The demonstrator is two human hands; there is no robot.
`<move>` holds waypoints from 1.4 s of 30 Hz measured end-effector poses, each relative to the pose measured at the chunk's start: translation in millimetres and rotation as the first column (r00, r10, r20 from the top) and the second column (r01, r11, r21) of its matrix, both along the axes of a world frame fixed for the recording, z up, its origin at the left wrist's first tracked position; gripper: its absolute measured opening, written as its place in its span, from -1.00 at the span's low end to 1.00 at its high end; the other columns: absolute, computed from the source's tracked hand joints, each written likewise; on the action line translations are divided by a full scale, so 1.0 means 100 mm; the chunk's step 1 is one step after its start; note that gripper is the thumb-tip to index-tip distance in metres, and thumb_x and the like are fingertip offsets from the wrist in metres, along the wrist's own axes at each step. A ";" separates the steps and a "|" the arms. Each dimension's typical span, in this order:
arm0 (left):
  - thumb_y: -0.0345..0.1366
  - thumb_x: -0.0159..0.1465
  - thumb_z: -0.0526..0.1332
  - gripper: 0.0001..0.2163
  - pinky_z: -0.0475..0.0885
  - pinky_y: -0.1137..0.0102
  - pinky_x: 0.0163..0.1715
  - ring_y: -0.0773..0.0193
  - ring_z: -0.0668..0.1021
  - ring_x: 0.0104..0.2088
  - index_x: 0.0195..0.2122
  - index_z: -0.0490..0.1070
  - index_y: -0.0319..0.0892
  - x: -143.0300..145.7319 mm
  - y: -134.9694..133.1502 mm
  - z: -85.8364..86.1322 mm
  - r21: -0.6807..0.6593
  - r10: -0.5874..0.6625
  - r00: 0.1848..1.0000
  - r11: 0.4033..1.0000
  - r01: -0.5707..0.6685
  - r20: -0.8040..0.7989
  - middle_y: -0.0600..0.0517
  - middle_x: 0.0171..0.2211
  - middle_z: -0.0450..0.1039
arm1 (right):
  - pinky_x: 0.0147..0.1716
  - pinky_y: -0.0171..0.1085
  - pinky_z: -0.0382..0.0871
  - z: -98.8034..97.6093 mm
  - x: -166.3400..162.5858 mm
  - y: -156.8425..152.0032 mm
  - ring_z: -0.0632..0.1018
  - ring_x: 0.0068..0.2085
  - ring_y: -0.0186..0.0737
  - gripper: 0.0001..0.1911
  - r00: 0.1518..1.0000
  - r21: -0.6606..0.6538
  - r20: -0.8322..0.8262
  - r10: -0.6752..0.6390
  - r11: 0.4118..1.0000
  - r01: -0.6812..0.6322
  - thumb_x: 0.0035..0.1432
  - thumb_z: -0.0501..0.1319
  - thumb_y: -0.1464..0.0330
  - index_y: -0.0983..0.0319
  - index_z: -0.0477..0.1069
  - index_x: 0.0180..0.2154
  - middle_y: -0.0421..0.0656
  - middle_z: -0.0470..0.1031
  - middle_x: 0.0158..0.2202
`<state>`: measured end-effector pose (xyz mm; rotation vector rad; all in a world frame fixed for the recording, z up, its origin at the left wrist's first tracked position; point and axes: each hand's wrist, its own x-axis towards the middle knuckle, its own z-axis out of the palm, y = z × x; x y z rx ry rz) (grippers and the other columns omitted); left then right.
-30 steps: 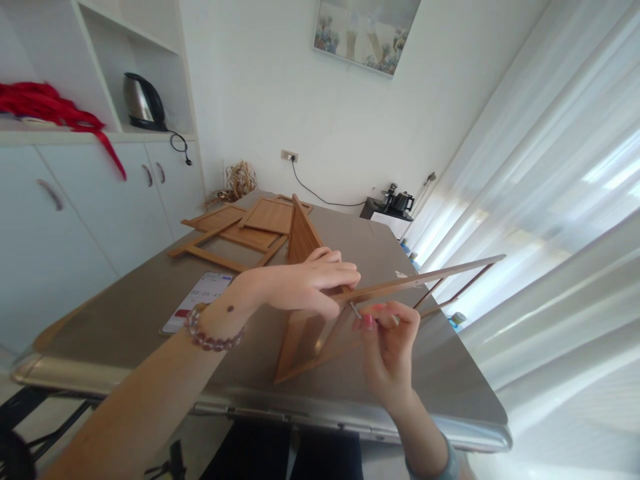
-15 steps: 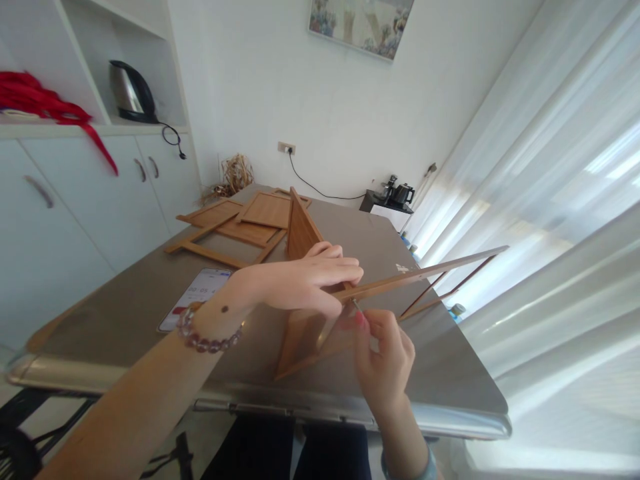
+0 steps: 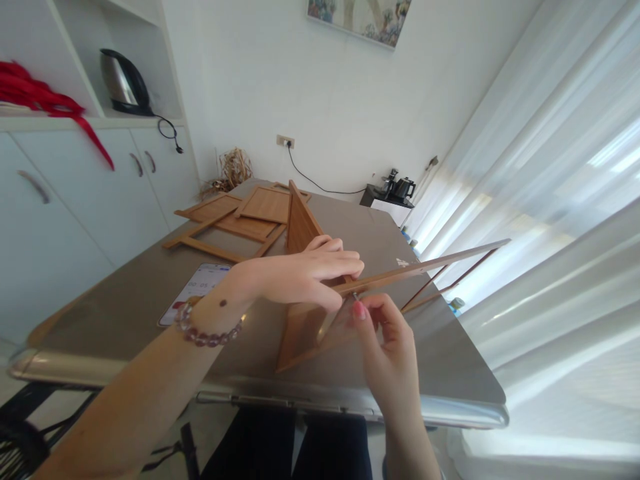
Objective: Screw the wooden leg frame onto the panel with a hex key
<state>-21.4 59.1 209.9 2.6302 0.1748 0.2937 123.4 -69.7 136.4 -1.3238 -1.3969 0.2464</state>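
My left hand (image 3: 305,273) is closed over the corner where a wooden frame (image 3: 430,265) meets an upright wooden panel (image 3: 301,223). Its fingers lie across the top, with the thumb pressed against the near side. My right hand (image 3: 387,340) pinches a small, thin metal piece that looks like a screw (image 3: 355,297) between thumb and index finger. The metal piece touches the underside of the frame's rail beside my left thumb. The frame slants up to the right, and its inner joint is partly hidden by my left hand.
More wooden panels and frames (image 3: 263,203) lie on the grey table (image 3: 350,223) at the far left. A phone (image 3: 193,290) rests by my left wrist. Dried plants (image 3: 234,167) stand at the back corner, and white curtains (image 3: 560,233) hang along the right side.
The fingers of my right hand have shifted slightly around the metal piece, and the hand has turned a little. My left hand keeps its hold. The whole view has tipped slightly.
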 end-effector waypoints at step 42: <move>-0.34 0.17 0.16 -0.80 0.03 0.31 -0.13 0.22 0.16 -0.26 -0.39 0.05 -0.12 0.01 0.00 -0.02 -0.001 -0.015 1.000 1.000 0.015 0.023 0.12 -0.37 0.09 | -0.34 -0.17 0.01 0.00 0.23 0.38 0.26 -0.52 -0.33 -0.66 0.562 0.775 0.496 -0.662 0.629 0.058 0.26 0.20 0.30 0.16 0.11 -0.50 -0.36 0.35 -0.67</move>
